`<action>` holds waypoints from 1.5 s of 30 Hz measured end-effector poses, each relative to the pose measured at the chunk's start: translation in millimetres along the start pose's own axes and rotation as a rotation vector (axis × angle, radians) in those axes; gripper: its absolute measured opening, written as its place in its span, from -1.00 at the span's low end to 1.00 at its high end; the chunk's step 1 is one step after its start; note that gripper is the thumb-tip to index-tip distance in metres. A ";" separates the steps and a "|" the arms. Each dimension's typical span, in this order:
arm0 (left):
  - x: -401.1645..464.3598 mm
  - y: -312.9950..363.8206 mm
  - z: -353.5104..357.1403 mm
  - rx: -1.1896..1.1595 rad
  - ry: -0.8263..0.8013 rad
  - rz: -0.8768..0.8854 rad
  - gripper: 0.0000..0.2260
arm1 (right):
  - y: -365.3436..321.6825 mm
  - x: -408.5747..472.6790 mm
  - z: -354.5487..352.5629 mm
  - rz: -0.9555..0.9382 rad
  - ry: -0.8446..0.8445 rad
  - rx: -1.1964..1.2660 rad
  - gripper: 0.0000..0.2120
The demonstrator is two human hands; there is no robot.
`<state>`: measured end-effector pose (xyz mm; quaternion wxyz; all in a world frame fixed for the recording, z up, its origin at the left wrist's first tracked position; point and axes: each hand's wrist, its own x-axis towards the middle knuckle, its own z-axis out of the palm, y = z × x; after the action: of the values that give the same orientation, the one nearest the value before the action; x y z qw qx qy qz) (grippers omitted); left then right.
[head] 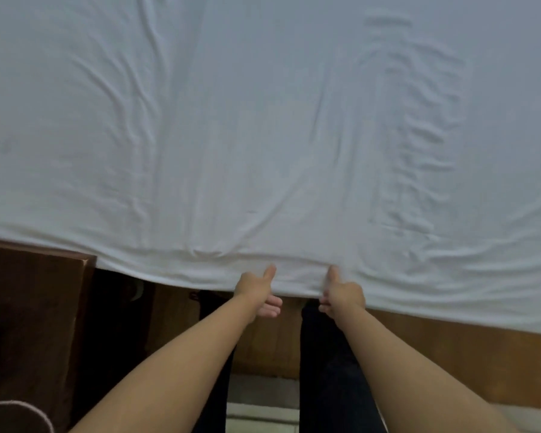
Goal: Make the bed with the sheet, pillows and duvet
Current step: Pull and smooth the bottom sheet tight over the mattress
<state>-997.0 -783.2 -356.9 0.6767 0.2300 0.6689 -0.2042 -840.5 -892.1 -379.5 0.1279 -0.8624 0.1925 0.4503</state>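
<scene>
The white sheet lies spread over the bed, wrinkled, its near edge hanging loose. Left hand and right hand each pinch that edge, thumbs on top. Judging by this, tucking remains; no pillows or duvet show. A dark wooden cabinet stands at left.

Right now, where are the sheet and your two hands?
sheet (263,135): head view, on its wrinkled middle.
left hand (256,289): head view, on its back, thumb on top of the sheet's edge.
right hand (341,292): head view, on its back.
</scene>
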 end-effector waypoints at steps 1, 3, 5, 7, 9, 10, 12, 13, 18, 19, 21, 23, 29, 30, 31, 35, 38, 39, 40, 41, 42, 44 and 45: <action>0.0 1.0 13.4 -0.050 -0.012 -0.039 -0.35 | 0.8 7.8 -15.8 0.029 0.003 0.035 -0.38; 2.3 5.5 40.0 -0.147 -0.016 -0.085 -0.37 | 2.9 27.1 -41.5 0.049 -0.020 0.069 -0.47; 6.6 11.2 64.1 -0.227 0.013 -0.090 -0.43 | 3.5 42.9 -56.2 0.037 -0.068 0.088 -0.56; 14.9 15.2 80.7 -0.292 0.088 -0.076 -0.53 | 7.5 51.0 -58.8 0.033 -0.088 0.087 -0.67; 21.1 16.8 92.0 -0.318 0.181 -0.064 -0.64 | 14.9 50.0 -56.1 0.016 -0.078 0.139 -0.69; 22.3 15.3 95.5 -0.307 0.226 -0.058 -0.68 | 19.5 47.6 -55.0 -0.007 -0.068 0.185 -0.68; 20.6 10.0 99.5 -0.276 0.306 -0.039 -0.65 | 27.4 41.2 -56.6 -0.066 -0.062 0.254 -0.69; 19.1 6.5 100.3 -0.270 0.332 -0.022 -0.63 | 30.8 39.0 -57.6 -0.089 -0.078 0.275 -0.70; 8.6 -17.5 105.8 -0.261 0.369 0.062 -0.66 | 40.1 33.7 -62.5 -0.155 -0.045 0.226 -0.77; 4.7 -19.4 107.9 -0.259 0.379 0.074 -0.67 | 40.3 31.6 -63.0 -0.149 -0.044 0.219 -0.76; -0.5 -19.5 112.6 -0.210 0.416 0.081 -0.65 | 39.8 27.8 -65.7 -0.126 -0.061 0.240 -0.75; -0.7 -15.8 119.3 -0.146 0.434 0.069 -0.62 | 39.0 28.0 -71.1 -0.110 -0.125 0.268 -0.72; -5.0 7.9 186.1 0.007 0.155 0.034 -0.56 | 33.3 69.7 -136.4 -0.044 -0.111 0.310 -0.52; -6.6 12.6 200.3 0.006 0.122 0.024 -0.56 | 31.8 79.2 -152.6 -0.024 -0.072 0.302 -0.53; -7.7 18.0 214.4 0.003 0.098 0.015 -0.55 | 30.1 88.8 -168.2 -0.022 -0.047 0.282 -0.54; -2.6 39.5 263.2 0.048 0.089 0.020 -0.61 | 22.6 127.7 -203.2 -0.060 -0.081 0.204 -0.67; 1.9 43.4 287.3 0.105 0.148 0.060 -0.69 | 27.6 132.1 -204.8 -0.047 -0.130 0.259 -0.80; 2.7 41.7 292.0 0.140 0.170 0.078 -0.70 | 32.7 128.4 -204.6 -0.057 -0.124 0.273 -0.80; 2.8 39.1 294.9 0.173 0.182 0.095 -0.71 | 37.6 124.0 -204.4 -0.070 -0.117 0.289 -0.80; 1.6 36.3 296.0 0.204 0.181 0.108 -0.72 | 41.5 118.6 -204.7 -0.081 -0.111 0.301 -0.80; -0.8 33.1 295.8 0.235 0.172 0.116 -0.72 | 44.3 113.4 -205.2 -0.090 -0.105 0.305 -0.80; -8.7 26.7 294.3 0.306 0.151 0.119 -0.73 | 46.3 107.6 -206.6 -0.089 -0.095 0.285 -0.79; -15.2 24.4 293.4 0.332 0.144 0.118 -0.74 | 46.2 105.1 -208.1 -0.068 -0.100 0.254 -0.78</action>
<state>-745.1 -935.4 -341.0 0.5907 0.3914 0.6579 -0.2549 -655.1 -1038.1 -351.6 0.2608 -0.8218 0.2122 0.4599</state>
